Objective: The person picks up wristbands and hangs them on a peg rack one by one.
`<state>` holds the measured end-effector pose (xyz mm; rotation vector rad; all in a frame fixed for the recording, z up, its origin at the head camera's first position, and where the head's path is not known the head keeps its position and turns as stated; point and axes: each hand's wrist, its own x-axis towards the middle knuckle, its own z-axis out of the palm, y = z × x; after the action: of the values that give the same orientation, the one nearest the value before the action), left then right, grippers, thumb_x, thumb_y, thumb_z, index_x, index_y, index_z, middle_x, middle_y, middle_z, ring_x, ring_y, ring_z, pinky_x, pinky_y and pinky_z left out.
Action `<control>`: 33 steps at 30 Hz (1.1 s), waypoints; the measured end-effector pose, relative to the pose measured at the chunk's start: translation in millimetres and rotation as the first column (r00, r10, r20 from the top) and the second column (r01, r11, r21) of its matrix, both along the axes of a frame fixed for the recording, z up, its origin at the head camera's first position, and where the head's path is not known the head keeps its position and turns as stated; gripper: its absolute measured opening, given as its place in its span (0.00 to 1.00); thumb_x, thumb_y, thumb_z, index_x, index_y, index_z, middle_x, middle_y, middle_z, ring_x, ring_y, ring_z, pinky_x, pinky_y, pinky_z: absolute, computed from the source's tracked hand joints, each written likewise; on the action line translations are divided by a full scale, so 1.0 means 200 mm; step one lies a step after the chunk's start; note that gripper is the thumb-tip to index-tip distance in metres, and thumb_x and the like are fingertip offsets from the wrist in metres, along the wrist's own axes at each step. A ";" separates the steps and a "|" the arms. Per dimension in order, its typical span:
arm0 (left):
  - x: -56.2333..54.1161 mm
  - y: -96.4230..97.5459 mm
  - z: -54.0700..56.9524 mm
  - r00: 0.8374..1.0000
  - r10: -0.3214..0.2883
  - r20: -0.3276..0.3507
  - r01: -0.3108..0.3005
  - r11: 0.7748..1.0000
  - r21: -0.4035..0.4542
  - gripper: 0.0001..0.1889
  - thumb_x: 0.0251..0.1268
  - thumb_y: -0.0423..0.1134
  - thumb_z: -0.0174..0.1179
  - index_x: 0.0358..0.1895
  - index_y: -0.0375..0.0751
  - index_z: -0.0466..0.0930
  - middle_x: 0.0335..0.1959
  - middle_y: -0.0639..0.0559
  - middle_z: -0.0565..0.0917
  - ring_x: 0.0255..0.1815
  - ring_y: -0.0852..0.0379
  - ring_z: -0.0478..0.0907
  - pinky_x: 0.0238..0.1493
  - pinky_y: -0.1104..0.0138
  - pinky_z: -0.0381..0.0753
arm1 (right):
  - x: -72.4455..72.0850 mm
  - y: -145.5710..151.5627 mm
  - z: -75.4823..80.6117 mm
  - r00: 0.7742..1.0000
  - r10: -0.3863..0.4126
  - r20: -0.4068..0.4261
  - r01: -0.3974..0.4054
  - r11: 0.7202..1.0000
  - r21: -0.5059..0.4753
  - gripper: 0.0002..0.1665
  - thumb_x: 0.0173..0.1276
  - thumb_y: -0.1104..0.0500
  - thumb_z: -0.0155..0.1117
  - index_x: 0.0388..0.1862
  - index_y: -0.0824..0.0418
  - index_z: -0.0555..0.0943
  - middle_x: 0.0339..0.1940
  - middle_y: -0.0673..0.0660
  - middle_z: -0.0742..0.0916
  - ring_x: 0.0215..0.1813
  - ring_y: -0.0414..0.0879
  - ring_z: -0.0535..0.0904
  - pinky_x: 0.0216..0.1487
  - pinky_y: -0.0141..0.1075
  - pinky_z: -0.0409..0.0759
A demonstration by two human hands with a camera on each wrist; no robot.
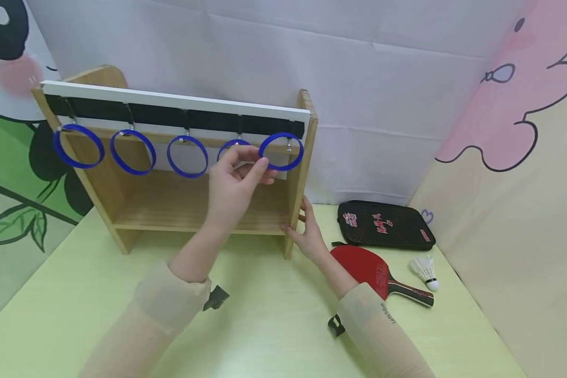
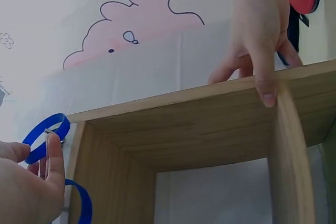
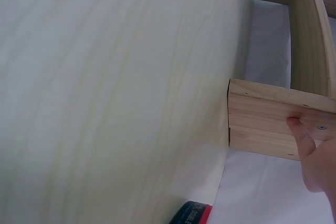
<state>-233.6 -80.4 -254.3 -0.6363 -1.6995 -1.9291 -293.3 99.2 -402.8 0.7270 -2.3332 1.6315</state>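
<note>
My left hand (image 1: 229, 191) pinches the rightmost blue ring (image 1: 263, 148) between thumb and fingers. A metal hook (image 1: 289, 144) shows within that ring's loop; whether the ring bears on it I cannot tell. Several other blue rings (image 1: 187, 173) hang from hooks along a black strip on the white bar (image 1: 170, 96) atop a wooden shelf (image 1: 170, 229). Behind the left hand, one ring is partly hidden. My right hand (image 1: 310, 239) grips the shelf's right side panel low down, thumb at its front edge. The left wrist view also shows this right hand (image 2: 260, 30) over the panel's edge.
Right of the shelf lie a black case (image 1: 385, 226), a red table tennis bat (image 1: 361, 265) and a white shuttlecock (image 1: 424, 270) on the pale table (image 1: 264, 336). A white cloth (image 1: 359, 89) hangs behind the shelf; printed panels flank it.
</note>
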 end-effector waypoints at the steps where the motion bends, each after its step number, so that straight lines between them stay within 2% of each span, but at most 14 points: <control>1: -0.01 0.00 -0.01 1.000 0.000 0.002 0.000 1.000 0.007 0.14 0.64 0.34 0.59 0.46 0.26 0.73 0.37 0.38 0.80 0.31 0.54 0.84 0.38 0.65 0.84 | 0.02 0.00 0.02 1.000 0.005 0.003 -0.005 1.000 0.002 0.51 0.62 0.68 0.63 0.76 0.57 0.44 0.67 0.68 0.64 0.63 0.66 0.69 0.53 0.54 0.77; 6: -0.03 0.02 -0.05 1.000 -0.002 0.015 0.001 0.999 0.045 0.12 0.63 0.34 0.61 0.43 0.28 0.74 0.37 0.35 0.79 0.30 0.55 0.84 0.37 0.63 0.84 | 0.04 -0.01 0.05 1.000 0.011 0.005 -0.011 1.000 0.015 0.50 0.63 0.68 0.62 0.75 0.58 0.44 0.68 0.68 0.63 0.63 0.66 0.68 0.54 0.54 0.77; 9: -0.04 0.02 -0.07 1.000 -0.009 0.024 0.007 0.998 0.058 0.12 0.63 0.34 0.61 0.43 0.27 0.74 0.36 0.35 0.80 0.29 0.54 0.85 0.36 0.62 0.84 | 0.01 -0.01 0.01 1.000 0.009 -0.009 -0.009 1.000 0.003 0.51 0.63 0.67 0.63 0.76 0.56 0.44 0.69 0.66 0.63 0.63 0.66 0.68 0.55 0.54 0.76; 14: -0.04 0.03 -0.13 0.998 -0.015 0.056 0.013 0.999 0.035 0.13 0.63 0.33 0.60 0.44 0.25 0.73 0.35 0.33 0.81 0.29 0.54 0.85 0.36 0.61 0.84 | -0.06 0.00 -0.08 0.999 -0.021 0.030 0.021 1.000 0.002 0.53 0.63 0.64 0.65 0.75 0.42 0.44 0.70 0.57 0.63 0.64 0.59 0.68 0.53 0.50 0.78; 19: -0.03 0.03 -0.16 0.998 -0.019 0.066 0.018 1.000 0.021 0.12 0.63 0.32 0.60 0.44 0.25 0.74 0.35 0.30 0.80 0.29 0.52 0.84 0.35 0.61 0.84 | -0.07 0.00 -0.09 0.999 -0.021 0.037 0.022 1.000 -0.011 0.53 0.62 0.63 0.65 0.75 0.40 0.44 0.69 0.57 0.63 0.65 0.59 0.68 0.52 0.50 0.79; 23: -0.03 0.02 -0.17 0.998 -0.014 0.061 0.014 1.000 0.001 0.13 0.63 0.32 0.60 0.46 0.26 0.75 0.36 0.30 0.81 0.30 0.52 0.84 0.36 0.61 0.84 | -0.06 0.00 -0.07 0.999 -0.018 0.033 0.018 1.000 -0.001 0.52 0.62 0.64 0.65 0.75 0.43 0.44 0.69 0.59 0.63 0.65 0.60 0.68 0.52 0.49 0.79; 29: -0.01 -0.02 -0.18 0.994 0.043 0.099 -0.033 0.994 -0.104 0.16 0.63 0.36 0.61 0.50 0.31 0.76 0.40 0.35 0.83 0.35 0.48 0.84 0.38 0.65 0.84 | 0.03 0.00 0.06 0.998 0.013 0.058 -0.013 1.000 0.013 0.51 0.62 0.67 0.64 0.76 0.55 0.45 0.69 0.68 0.62 0.63 0.67 0.68 0.43 0.47 0.83; 33: 0.03 -0.06 -0.16 0.994 0.070 0.086 -0.055 0.985 -0.163 0.15 0.63 0.37 0.62 0.51 0.35 0.77 0.41 0.38 0.83 0.37 0.47 0.84 0.40 0.66 0.83 | 0.09 0.01 0.14 0.996 -0.025 0.081 0.017 0.996 0.086 0.52 0.61 0.66 0.65 0.76 0.58 0.45 0.70 0.67 0.64 0.63 0.64 0.70 0.45 0.46 0.82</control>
<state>-227.5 -91.5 -286.6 -0.5528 -1.9228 -1.8159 -275.9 100.7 -375.7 0.6616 -2.4728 1.5898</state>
